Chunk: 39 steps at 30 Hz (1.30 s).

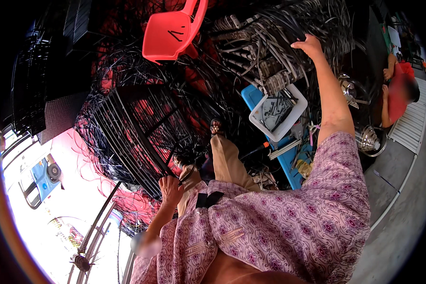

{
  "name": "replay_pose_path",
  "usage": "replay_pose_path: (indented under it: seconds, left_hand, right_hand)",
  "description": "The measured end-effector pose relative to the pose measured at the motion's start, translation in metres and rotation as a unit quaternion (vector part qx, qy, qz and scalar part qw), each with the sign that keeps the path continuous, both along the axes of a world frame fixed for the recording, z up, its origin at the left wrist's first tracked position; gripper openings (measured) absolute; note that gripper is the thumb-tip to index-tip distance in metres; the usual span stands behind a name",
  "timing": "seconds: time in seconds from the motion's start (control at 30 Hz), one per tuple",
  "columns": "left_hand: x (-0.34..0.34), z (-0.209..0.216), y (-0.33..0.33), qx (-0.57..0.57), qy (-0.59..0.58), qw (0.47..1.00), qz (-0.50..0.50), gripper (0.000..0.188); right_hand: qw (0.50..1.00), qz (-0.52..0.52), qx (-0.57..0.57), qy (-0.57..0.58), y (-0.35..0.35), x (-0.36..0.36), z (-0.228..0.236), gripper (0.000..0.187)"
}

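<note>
So there's a white bin (292, 115) sitting on a blue tabletop (286, 160), with a bunch of short dark pieces (275, 112) lying in it. Left hand (171, 190) has its grip curled over the near end of the black slatted frame (135, 137), which is just left of the person's legs. Right hand (310, 47) is up at the grey strips (265, 47) beyond the bin, thumb out; can't tell if that grip's pinching any.
</note>
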<state>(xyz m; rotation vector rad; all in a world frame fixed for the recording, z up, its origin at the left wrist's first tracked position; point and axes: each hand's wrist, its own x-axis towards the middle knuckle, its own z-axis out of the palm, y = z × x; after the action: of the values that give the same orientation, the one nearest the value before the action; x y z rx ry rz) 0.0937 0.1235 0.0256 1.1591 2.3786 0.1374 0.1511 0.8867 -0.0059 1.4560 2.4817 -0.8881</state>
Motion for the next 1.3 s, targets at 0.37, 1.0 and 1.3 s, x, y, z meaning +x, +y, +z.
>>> replay_pose_path:
  seconds: [0.37, 1.0, 1.3]
  left_hand:
    - [-0.004, -0.001, 0.0, -0.002, -0.007, 1.0, 0.0, 0.03]
    - [-0.007, 0.005, -0.006, -0.014, -0.02, 0.999, -0.025, 0.031]
    - [-0.012, -0.005, -0.028, 0.028, -0.037, 0.998, -0.03, 0.027]
  right_hand:
    - [0.981, -0.178, 0.036, 0.066, 0.021, 0.006, 0.009, 0.066]
    - [0.699, -0.188, 0.128, 0.678, -0.008, 0.014, 0.266, 0.025]
    - [0.742, -0.149, 0.116, 0.644, -0.057, 0.03, 0.384, 0.017]
